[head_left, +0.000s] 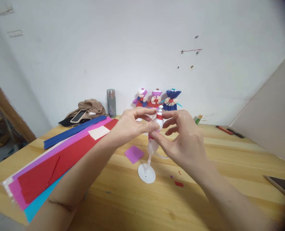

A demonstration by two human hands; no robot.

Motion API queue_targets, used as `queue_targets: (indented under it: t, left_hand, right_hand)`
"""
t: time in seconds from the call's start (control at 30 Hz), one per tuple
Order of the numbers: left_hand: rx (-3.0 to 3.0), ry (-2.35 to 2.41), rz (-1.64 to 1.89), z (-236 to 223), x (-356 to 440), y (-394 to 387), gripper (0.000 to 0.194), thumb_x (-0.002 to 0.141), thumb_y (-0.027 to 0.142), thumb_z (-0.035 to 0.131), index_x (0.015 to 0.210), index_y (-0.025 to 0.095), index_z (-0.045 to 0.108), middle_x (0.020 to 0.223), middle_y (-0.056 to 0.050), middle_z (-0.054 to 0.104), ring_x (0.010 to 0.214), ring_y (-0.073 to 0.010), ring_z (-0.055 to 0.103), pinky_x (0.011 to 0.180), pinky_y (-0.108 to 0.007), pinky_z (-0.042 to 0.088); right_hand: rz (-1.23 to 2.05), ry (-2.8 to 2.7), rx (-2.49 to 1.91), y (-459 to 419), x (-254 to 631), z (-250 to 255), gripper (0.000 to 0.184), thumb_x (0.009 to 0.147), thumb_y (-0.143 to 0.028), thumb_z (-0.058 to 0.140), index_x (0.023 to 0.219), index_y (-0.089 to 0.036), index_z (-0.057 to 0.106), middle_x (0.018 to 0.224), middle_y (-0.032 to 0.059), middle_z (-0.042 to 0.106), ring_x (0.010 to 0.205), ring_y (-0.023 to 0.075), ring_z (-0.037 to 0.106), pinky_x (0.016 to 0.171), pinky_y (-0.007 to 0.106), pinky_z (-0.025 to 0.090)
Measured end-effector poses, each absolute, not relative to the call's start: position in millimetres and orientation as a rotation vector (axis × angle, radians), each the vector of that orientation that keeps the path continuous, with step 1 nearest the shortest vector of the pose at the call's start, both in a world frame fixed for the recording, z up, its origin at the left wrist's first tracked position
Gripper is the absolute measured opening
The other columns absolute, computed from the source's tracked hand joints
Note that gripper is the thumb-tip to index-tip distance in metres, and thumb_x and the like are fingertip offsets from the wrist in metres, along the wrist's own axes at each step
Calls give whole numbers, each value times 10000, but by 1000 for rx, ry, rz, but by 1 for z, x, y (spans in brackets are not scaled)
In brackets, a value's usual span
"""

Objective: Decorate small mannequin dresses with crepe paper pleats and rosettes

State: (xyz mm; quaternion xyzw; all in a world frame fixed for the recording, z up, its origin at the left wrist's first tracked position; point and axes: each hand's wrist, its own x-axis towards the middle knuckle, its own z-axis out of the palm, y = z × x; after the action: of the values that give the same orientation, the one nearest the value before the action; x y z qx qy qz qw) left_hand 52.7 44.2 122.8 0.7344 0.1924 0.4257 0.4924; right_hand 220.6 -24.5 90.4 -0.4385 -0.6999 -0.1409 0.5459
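Observation:
A small white dress-form mannequin [152, 148] stands slightly tilted on a round white base [146, 173] at the middle of the table. A red band circles its neck, and pink-red material shows at its waist. My left hand [139, 123] is closed on the upper body from the left, thumb across the chest. From the right, my right hand [184, 138] grips it too, thumb at the waist and fingers curved behind the shoulder. Part of the torso is hidden by my fingers. A purple paper square [134, 154] lies left of the base.
Stacked coloured crepe paper, with a red sheet [67, 160] on it, covers the left side. Three dressed mannequins [172, 98] stand by the wall, near a thermos [111, 103]. A phone [78, 116] rests by brown cloth; a dark slab [282, 186] lies right. Red scraps [178, 183] lie near the base.

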Motion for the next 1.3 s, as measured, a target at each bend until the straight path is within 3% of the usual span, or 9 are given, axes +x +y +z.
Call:
queue_targets:
  t: [0.1,0.27,0.37,0.5,0.83,0.93,1.07,1.3]
  left_hand:
    - [1780,433,1051,123,52,45,460,816,439,776,1134,109,747,1011,-109,749,757,-135,664,725,-274,557]
    - [1808,530,1046,122,54,49,262,815,248,758,1026,93,759,1038,-119,760,871,-152,667,693,-226,534]
    - [1742,587,979,121,56,50,376,801,190,752,1160,87,717,997,-109,746,837,-154,675,658,-232,540]
    - [1705,583,904,119,58,52,486,791,200,756,1255,90,667,864,-56,703,700,-124,649,624,-249,538]
    - [1742,551,933,113,60,60,471,616,327,908,927,138,610,711,15,648,596,-90,590,503,-199,469]
    - [1814,601,887,117,59,60,367,728,385,857,846,138,612,660,13,640,565,-88,590,481,-188,439]
    - [1805,696,1073,125,53,60,334,961,396,637,765,126,631,706,-22,663,517,-73,578,462,-197,416]
    - [1804,673,1190,133,45,54,347,1001,372,606,777,114,666,677,-19,658,501,-65,555,489,-203,396]
  right_hand:
    - [-30,-1593,-1012,-23,226,93,304,825,-288,712,1105,-242,604,1051,67,687,819,208,689,667,370,604]
    - [492,-1380,-937,-14,236,91,352,781,-294,736,1117,-255,639,1131,76,744,897,240,734,745,412,626]
    - [685,-1328,-877,-8,238,89,372,766,-313,768,1118,-270,652,1095,68,766,913,258,747,726,414,635]
    - [669,-1355,-894,-8,237,89,384,752,-316,813,1114,-280,687,1122,53,759,878,230,736,787,425,634]
    - [842,-1375,-1011,-11,235,91,451,721,-351,828,1133,-245,679,1054,61,780,859,238,747,782,412,612]
    - [990,-1332,-982,-9,240,93,459,678,-334,841,1109,-249,706,993,40,782,814,215,731,726,362,595]
    - [1166,-1266,-1001,0,246,86,429,631,-285,843,1042,-265,725,915,10,778,742,174,698,646,295,560]
    - [1380,-1451,-1193,15,205,17,285,657,-299,803,910,-228,692,690,-1,724,543,164,632,495,280,453]
